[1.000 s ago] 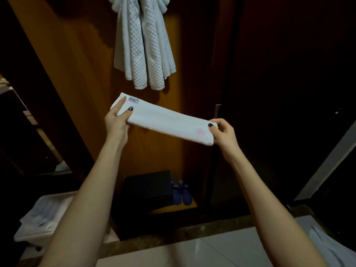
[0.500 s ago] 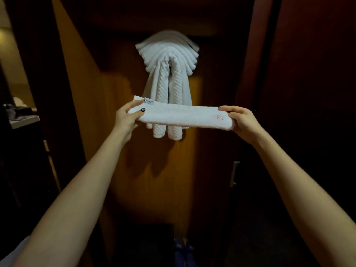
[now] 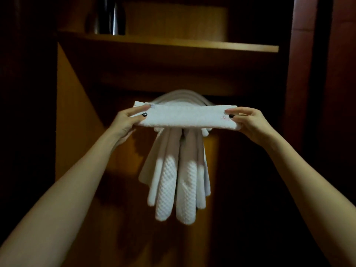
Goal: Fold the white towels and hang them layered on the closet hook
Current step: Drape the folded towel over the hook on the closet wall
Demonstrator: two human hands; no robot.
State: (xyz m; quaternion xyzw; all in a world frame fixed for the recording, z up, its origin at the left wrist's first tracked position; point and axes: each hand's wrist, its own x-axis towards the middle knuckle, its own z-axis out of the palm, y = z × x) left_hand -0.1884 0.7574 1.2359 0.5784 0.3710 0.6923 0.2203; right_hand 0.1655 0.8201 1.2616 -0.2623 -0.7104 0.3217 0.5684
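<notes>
Here, a folded white towel (image 3: pixel 185 117) is held level as a narrow band in front of the closet. It is pinched between thumb and fingers at its nine o'clock end by the left hand (image 3: pixel 127 120) and at its three o'clock end by the right hand (image 3: pixel 248 120). Directly behind it, and trailing toward six o'clock, the hung towels (image 3: pixel 177 180) are draped in layers over a hook that is hidden by the cloth. A wooden shelf (image 3: pixel 173 45) is seen at twelve o'clock, with a dark metal vessel (image 3: pixel 110 16) set on it toward eleven o'clock. The band is judged to be close to placement over the top of the stack. Three slips could be expected. If the band is laid off-centre, it may be dragged off the hook by its heavier side. If the stack is nudged on the way over, the layers beneath may be pulled askew or shed. If one pinch is loosened early, the folds may fall open.
</notes>
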